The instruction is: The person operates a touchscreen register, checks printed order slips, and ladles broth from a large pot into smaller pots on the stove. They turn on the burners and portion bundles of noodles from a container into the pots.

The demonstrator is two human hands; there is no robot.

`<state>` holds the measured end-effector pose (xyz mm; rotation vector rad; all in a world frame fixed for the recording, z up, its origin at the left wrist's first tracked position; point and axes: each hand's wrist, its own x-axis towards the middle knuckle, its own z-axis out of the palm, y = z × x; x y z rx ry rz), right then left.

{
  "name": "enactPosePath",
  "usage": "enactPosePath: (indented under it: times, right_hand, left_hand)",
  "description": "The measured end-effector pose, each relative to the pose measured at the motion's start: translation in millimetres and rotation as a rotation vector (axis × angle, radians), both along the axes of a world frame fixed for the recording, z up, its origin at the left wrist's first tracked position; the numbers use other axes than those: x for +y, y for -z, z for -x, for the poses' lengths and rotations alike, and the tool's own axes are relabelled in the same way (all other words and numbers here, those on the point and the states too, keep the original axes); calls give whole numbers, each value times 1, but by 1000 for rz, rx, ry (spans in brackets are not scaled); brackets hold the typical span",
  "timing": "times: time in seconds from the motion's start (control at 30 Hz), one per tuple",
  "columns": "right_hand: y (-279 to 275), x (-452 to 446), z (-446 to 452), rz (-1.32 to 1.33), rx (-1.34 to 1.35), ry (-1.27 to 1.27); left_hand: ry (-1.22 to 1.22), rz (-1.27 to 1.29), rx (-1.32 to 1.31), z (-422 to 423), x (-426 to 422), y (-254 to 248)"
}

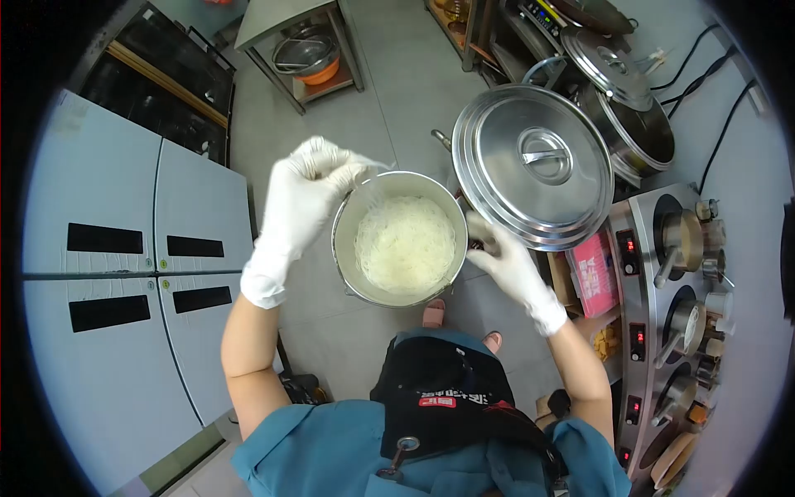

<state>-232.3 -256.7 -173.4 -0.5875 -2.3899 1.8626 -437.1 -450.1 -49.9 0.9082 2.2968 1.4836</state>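
Observation:
A deep round metal pot point(338, 257) is in the middle of the head view, below my hands. Pale, thin noodles point(407, 244) fill its lower part. My left hand point(310, 186), in a white glove, is above the pot's upper left rim, thumb and fingers pinched together. Thin translucent strands point(374, 197) hang from them toward the noodles; whether these are noodles or film I cannot tell. My right hand point(507, 261), also gloved, is at the pot's right side. Its fingers curl around a dark handle point(475, 244), partly hidden by them.
Right of the pot stands a large lidded steel pot point(530, 124), with another open pot point(642, 132) behind. Small saucepans point(683, 240) sit on a row of burners. A pink package point(595, 273) lies beneath. White cabinets point(99, 190) line the left; a steel table point(286, 25) is ahead.

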Motion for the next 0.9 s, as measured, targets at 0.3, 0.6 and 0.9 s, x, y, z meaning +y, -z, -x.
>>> enactPosePath:
  times: [0.3, 0.6, 0.9]
  right_hand:
    - [-7, -48, 98, 98, 519, -45]
    - [-35, -7, 57, -698, 315, -87]
    - [-226, 86, -79, -70, 289, 66]
  left_hand:
    - [54, -175, 256, -32, 0, -132]
    - [-129, -141, 445, 5, -15, -168]
    - [588, 11, -4, -86, 113, -118]
